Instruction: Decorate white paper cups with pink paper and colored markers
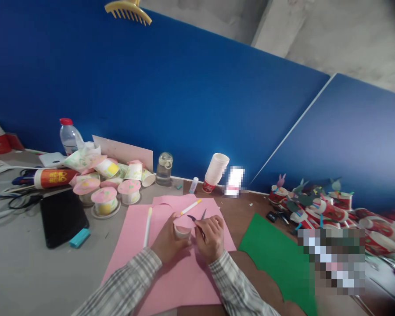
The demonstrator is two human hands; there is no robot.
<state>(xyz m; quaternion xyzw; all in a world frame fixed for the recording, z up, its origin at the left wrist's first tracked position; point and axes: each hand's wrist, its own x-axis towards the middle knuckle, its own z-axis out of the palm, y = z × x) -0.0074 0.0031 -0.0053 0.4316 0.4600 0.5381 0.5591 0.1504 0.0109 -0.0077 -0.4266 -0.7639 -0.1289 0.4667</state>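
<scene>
My left hand (167, 241) is wrapped round a small paper cup (182, 232), its round end facing me, over the pink paper (121, 263). Pinkish colour shows at the cup's top. Close beside it, my right hand (210, 237) is closed on scissors (191, 218), whose dark blades stand apart, pointing away from me. The scissors' handles are hidden in my fingers. A white and yellow marker (191, 206) lies just beyond my hands, and another marker (148, 227) rests to the left of my left hand.
Decorated cups with pink lids (104, 199) crowd the left, near a black tablet (64, 218) and a glass jar (164, 169). Stacked paper cups (216, 171) stand at the back. Green paper (273, 259) and red cup crafts (329, 208) lie right. A blue partition (191, 96) borders the table.
</scene>
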